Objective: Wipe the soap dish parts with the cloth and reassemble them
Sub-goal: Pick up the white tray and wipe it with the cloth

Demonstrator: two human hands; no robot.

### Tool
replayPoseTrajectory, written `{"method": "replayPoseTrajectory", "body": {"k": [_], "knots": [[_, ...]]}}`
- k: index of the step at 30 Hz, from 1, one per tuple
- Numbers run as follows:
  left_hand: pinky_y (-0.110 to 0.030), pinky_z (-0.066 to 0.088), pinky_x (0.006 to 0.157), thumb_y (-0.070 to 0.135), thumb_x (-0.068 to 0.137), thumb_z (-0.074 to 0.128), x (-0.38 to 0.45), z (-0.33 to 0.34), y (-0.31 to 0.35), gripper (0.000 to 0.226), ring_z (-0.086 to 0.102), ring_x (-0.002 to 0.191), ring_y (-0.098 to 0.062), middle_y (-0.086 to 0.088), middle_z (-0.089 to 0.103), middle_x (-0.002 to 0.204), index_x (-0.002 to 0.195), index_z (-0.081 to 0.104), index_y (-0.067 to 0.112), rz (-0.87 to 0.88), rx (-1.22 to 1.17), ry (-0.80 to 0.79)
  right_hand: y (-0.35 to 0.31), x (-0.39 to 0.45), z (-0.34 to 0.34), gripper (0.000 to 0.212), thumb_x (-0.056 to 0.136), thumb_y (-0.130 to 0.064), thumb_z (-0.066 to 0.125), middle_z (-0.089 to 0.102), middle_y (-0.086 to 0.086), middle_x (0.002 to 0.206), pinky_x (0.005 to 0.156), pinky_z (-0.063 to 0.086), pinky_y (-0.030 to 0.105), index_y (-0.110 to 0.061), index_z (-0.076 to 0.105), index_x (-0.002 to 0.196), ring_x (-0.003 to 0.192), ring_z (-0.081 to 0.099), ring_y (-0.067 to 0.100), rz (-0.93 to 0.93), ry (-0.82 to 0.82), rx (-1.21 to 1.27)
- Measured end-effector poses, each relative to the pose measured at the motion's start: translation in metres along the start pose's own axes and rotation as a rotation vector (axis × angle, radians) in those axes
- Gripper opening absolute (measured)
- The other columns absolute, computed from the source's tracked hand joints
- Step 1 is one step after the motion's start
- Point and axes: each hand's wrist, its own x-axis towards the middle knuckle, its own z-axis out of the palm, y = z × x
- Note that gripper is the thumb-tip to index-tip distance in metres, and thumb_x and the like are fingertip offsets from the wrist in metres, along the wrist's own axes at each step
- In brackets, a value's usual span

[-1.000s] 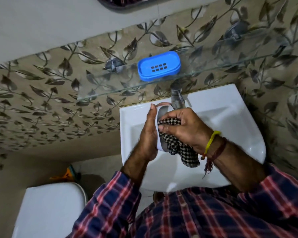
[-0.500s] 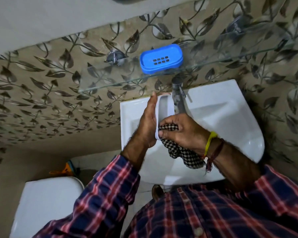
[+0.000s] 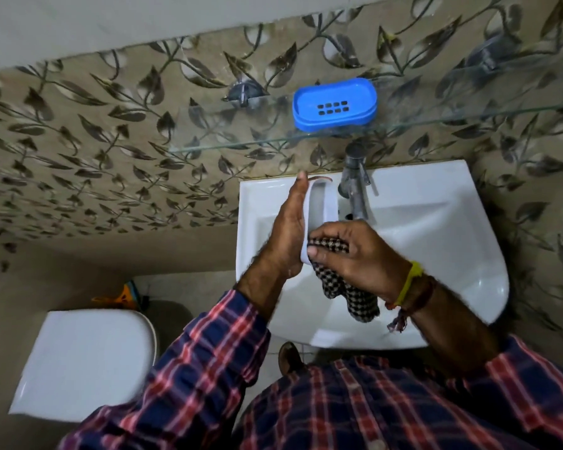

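Over the basin, my left hand [image 3: 288, 230] holds a white soap dish tray [image 3: 319, 203] on edge, palm flat against its outer side. My right hand [image 3: 355, 254] grips a black-and-white checked cloth [image 3: 345, 290] and presses it against the near end of that tray; the cloth's loose end hangs below my hand. The blue soap dish part [image 3: 334, 103], with slots in its middle, rests on the glass shelf [image 3: 436, 123] above the tap.
A white wash basin [image 3: 436, 254] is fixed to the leaf-patterned tiled wall. A metal tap [image 3: 355, 183] stands just right of the tray. A white toilet lid [image 3: 85, 362] lies at lower left, with an orange object [image 3: 121, 295] on the floor behind it.
The cloth in my right hand has slid down from the middle of the white tray to its near end, uncovering more of the tray's inside. The view has tilted slightly.
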Motion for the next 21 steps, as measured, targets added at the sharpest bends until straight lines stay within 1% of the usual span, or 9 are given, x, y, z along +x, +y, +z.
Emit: {"method": "replayPoseTrajectory", "body": {"k": [3, 5, 7, 9, 11, 13, 16, 19, 21], "knots": [[-0.041, 0.050, 0.103, 0.073, 0.086, 0.053, -0.004, 0.003, 0.007, 0.049, 0.066, 0.112, -0.019, -0.002, 0.068, 0.127, 0.116, 0.067, 0.036, 0.055, -0.014, 0.103, 0.006, -0.004, 0.009, 0.023, 0.076, -0.041, 0.078, 0.066, -0.010, 0.078, 0.073, 0.052, 0.028, -0.021, 0.072, 0.087, 0.077, 0.066, 0.006, 0.003, 0.020, -0.090], [-0.043, 0.049, 0.104, 0.079, 0.083, 0.049, -0.006, 0.006, 0.009, 0.062, 0.065, 0.115, -0.021, -0.004, 0.066, 0.132, 0.122, 0.064, 0.035, 0.036, -0.016, 0.113, 0.006, -0.002, 0.013, 0.025, 0.071, -0.045, 0.077, 0.069, -0.010, 0.073, 0.070, 0.054, 0.033, -0.022, 0.071, 0.079, 0.071, 0.067, 0.008, 0.035, 0.171, -0.091], [-0.048, 0.046, 0.107, 0.086, 0.074, 0.050, -0.008, 0.005, 0.007, 0.072, 0.057, 0.128, -0.024, 0.000, 0.057, 0.144, 0.131, 0.058, 0.042, 0.097, -0.032, 0.073, 0.003, 0.004, 0.015, 0.018, 0.075, -0.032, 0.081, 0.072, -0.006, 0.070, 0.065, 0.055, 0.033, -0.016, 0.073, 0.079, 0.066, 0.067, 0.009, 0.066, 0.279, 0.036], [-0.045, 0.049, 0.105, 0.074, 0.081, 0.054, -0.013, 0.001, -0.001, 0.065, 0.056, 0.131, -0.022, 0.003, 0.052, 0.148, 0.139, 0.048, 0.047, 0.179, -0.060, -0.007, -0.002, 0.007, 0.012, 0.008, 0.081, -0.010, 0.078, 0.071, 0.003, 0.069, 0.061, 0.053, 0.029, -0.004, 0.073, 0.081, 0.061, 0.064, 0.012, 0.058, 0.316, 0.204], [-0.036, 0.056, 0.093, 0.056, 0.091, 0.057, -0.018, 0.001, -0.015, 0.060, 0.065, 0.119, -0.019, -0.003, 0.060, 0.141, 0.146, 0.041, 0.039, 0.204, -0.095, -0.043, -0.005, 0.009, 0.006, 0.005, 0.084, -0.003, 0.073, 0.071, 0.008, 0.073, 0.063, 0.053, 0.027, 0.002, 0.071, 0.085, 0.064, 0.065, 0.013, -0.002, 0.232, 0.191], [-0.036, 0.057, 0.092, 0.047, 0.098, 0.054, -0.019, 0.001, -0.020, 0.054, 0.067, 0.116, -0.021, -0.007, 0.063, 0.136, 0.148, 0.041, 0.033, 0.196, -0.155, -0.054, -0.006, 0.007, 0.004, 0.005, 0.086, -0.003, 0.071, 0.069, 0.005, 0.078, 0.069, 0.052, 0.024, 0.002, 0.070, 0.089, 0.071, 0.064, 0.010, -0.060, 0.106, 0.090], [-0.044, 0.050, 0.104, 0.043, 0.100, 0.052, -0.020, -0.004, -0.012, 0.050, 0.065, 0.118, -0.024, -0.007, 0.063, 0.136, 0.147, 0.044, 0.030, 0.108, -0.222, -0.084, -0.005, 0.004, -0.002, 0.013, 0.086, -0.004, 0.070, 0.065, 0.006, 0.090, 0.082, 0.051, 0.024, -0.001, 0.071, 0.099, 0.086, 0.063, 0.013, -0.117, -0.008, -0.069], [-0.040, 0.053, 0.100, 0.049, 0.100, 0.049, -0.021, -0.006, -0.016, 0.055, 0.068, 0.110, -0.025, -0.013, 0.068, 0.126, 0.144, 0.051, 0.015, 0.029, -0.181, -0.096, -0.006, 0.005, -0.008, 0.013, 0.084, -0.006, 0.071, 0.064, 0.009, 0.091, 0.087, 0.052, 0.031, -0.002, 0.072, 0.096, 0.090, 0.064, 0.018, -0.104, -0.061, -0.099], [-0.036, 0.056, 0.090, 0.050, 0.101, 0.046, -0.022, -0.008, -0.014, 0.054, 0.072, 0.094, -0.023, -0.013, 0.075, 0.103, 0.129, 0.063, 0.007, -0.013, -0.143, -0.102, -0.011, 0.005, -0.008, 0.018, 0.082, -0.011, 0.069, 0.066, 0.011, 0.092, 0.087, 0.052, 0.040, -0.001, 0.073, 0.096, 0.091, 0.065, 0.022, -0.117, -0.071, -0.127]]}}
